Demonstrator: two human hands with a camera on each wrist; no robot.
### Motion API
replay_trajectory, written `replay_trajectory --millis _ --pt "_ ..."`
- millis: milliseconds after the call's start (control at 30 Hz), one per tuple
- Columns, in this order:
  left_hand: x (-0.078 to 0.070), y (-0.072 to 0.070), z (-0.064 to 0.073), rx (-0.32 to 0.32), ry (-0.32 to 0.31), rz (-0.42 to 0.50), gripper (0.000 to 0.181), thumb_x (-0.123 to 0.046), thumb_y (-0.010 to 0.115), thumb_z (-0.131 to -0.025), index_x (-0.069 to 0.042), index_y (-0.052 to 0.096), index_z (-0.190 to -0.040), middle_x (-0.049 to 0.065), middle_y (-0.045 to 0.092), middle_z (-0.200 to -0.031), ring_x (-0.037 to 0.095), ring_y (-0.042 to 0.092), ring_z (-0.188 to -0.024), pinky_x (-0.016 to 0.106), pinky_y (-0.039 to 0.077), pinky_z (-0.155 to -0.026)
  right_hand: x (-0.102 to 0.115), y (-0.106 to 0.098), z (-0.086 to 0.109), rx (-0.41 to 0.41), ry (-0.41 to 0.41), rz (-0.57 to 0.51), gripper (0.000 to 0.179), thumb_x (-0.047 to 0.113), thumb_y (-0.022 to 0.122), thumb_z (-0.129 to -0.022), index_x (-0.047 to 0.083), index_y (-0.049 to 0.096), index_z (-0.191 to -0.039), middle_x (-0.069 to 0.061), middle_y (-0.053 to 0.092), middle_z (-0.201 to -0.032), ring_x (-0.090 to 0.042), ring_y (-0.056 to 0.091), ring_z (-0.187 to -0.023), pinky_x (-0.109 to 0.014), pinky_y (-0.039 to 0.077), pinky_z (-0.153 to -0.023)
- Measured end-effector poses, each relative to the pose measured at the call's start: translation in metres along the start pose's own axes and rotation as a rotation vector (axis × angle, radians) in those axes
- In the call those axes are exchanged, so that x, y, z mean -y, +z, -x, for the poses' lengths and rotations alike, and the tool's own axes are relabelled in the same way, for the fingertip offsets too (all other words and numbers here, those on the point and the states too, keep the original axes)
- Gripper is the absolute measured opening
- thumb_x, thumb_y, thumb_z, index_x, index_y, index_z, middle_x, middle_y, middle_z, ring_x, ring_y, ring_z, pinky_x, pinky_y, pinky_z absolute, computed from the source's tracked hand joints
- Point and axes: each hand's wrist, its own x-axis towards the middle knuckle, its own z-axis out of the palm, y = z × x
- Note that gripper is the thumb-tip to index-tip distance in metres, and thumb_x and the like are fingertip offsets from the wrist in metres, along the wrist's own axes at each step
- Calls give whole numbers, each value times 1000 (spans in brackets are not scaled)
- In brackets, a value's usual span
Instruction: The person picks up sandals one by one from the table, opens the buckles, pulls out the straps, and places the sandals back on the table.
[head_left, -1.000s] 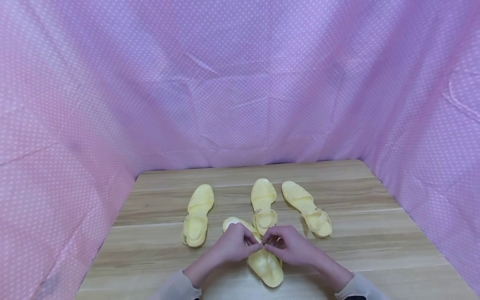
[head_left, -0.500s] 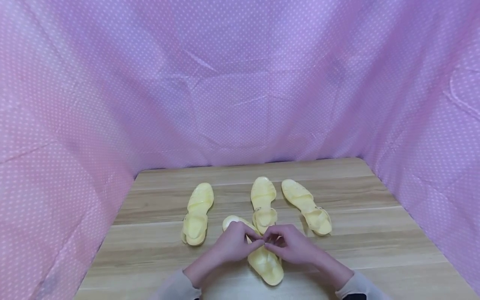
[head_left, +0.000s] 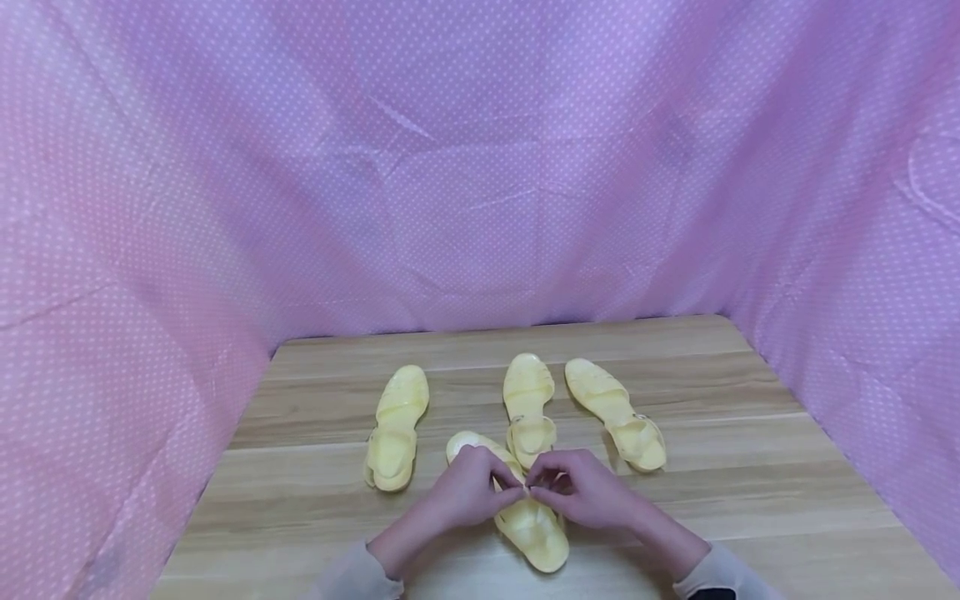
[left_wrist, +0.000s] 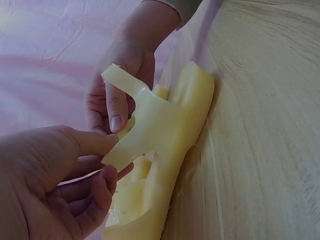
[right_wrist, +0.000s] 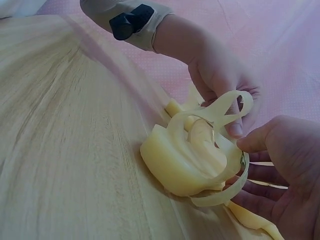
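A pale yellow jelly sandal (head_left: 534, 537) lies slanted near the table's front, its heel toward the person. Over its middle, both hands work at the straps with fingertips nearly meeting. My left hand (head_left: 472, 485) pinches a strap (left_wrist: 122, 152) between thumb and fingers, clearest in the left wrist view. My right hand (head_left: 588, 490) pinches the sandal's thin ankle strap by a small metal buckle (right_wrist: 243, 159), seen in the right wrist view. The strap curves in a loop beside the heel cup (right_wrist: 172, 162). The hands cover part of the sandal in the head view.
More yellow sandals lie farther back on the wooden table (head_left: 300, 400): a left one (head_left: 396, 429), a middle one (head_left: 528, 392) whose heel reaches the worked sandal, and a right one (head_left: 615, 412). Pink dotted cloth (head_left: 480, 208) hangs around the table's back and sides.
Both hands stay in place over the same sandal. Their fingertips shift slightly, coming closer half a second ago and standing a little apart now. The other sandals have not moved.
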Motion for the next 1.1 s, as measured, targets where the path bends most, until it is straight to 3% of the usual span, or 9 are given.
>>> replay_trajectory --millis 233,500,800,1100 --pt "-3 1 -3 -42 27 -7 5 -17 85 -89 -15 86 -85 -8 79 -72 -13 54 -57 11 49 -53 -1 -1 0 -4 2 -10 6 17 75 -99 18 75 -105 2 76 -95 -3 69 -85 -24 64 -72" --pt "-2 -1 -2 -2 -10 28 6 -15 87 -88 -14 85 -83 -8 78 -71 -11 57 -59 13 50 -55 0 -1 1 -9 3 -19 5 17 75 -99 18 75 -104 2 76 -95 -3 69 -86 -25 64 -73" --pt "-5 -5 -6 2 12 11 7 -18 85 -90 -13 85 -85 -7 80 -75 -10 61 -62 12 53 -59 1 -2 2 -16 -12 -16 7 16 76 -99 17 75 -106 1 77 -95 -3 69 -85 -25 64 -72" --pt "-5 -6 -4 19 11 -8 6 -12 85 -88 -15 85 -82 -8 79 -72 -10 58 -59 12 51 -54 2 0 3 -28 5 -30 8 15 75 -99 18 75 -106 2 76 -96 -3 69 -86 -25 64 -73"
